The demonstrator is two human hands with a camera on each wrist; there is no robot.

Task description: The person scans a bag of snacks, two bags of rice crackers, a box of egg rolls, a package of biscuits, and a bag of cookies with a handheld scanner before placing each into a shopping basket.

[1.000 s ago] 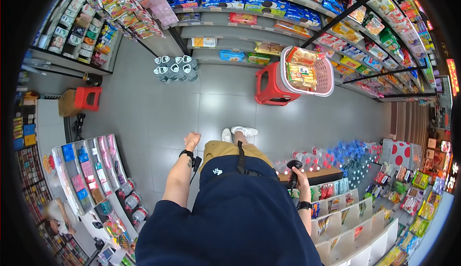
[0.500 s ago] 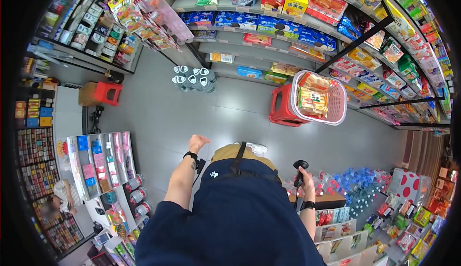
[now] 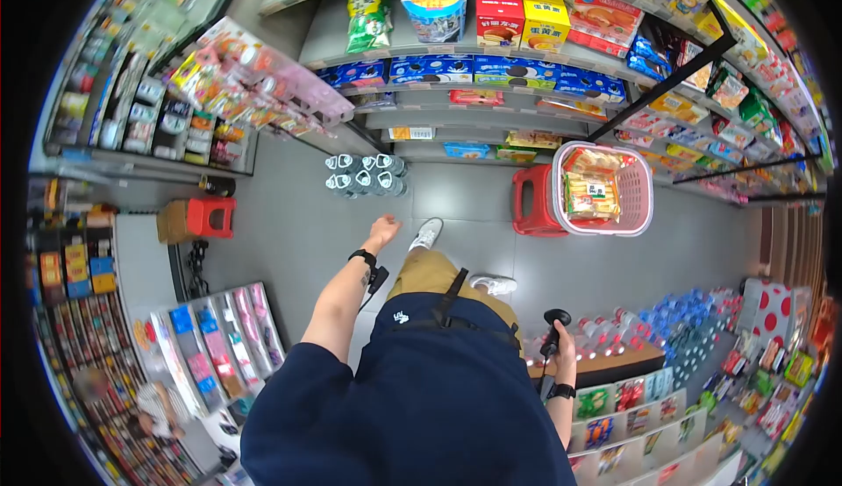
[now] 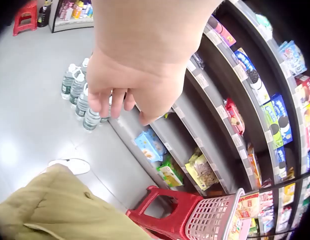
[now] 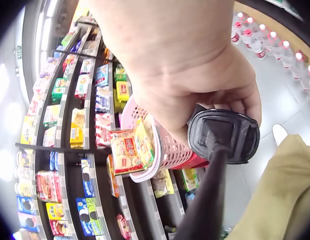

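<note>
My left hand hangs in front of my left hip with loosely curled fingers, holding nothing; in the left wrist view its fingers overlap the water jugs behind. On the right, my right hand grips the handle of a black device with a rounded head, held beside my hip. The right wrist view shows the device's broad black end and a dark strap or cable running down from it. Ahead stands a pink basket of snack packets on a red stool.
Shelves of boxed and bagged snacks curve across the front and right. Water jugs stand on the floor before them. Bottles and white bins lie to my right. A display rack and another person are at left.
I have stepped forward, so the shelves appear closer; my feet have changed position. The basket and jugs have shifted right and down in view. The right hand keeps hold of the black device.
</note>
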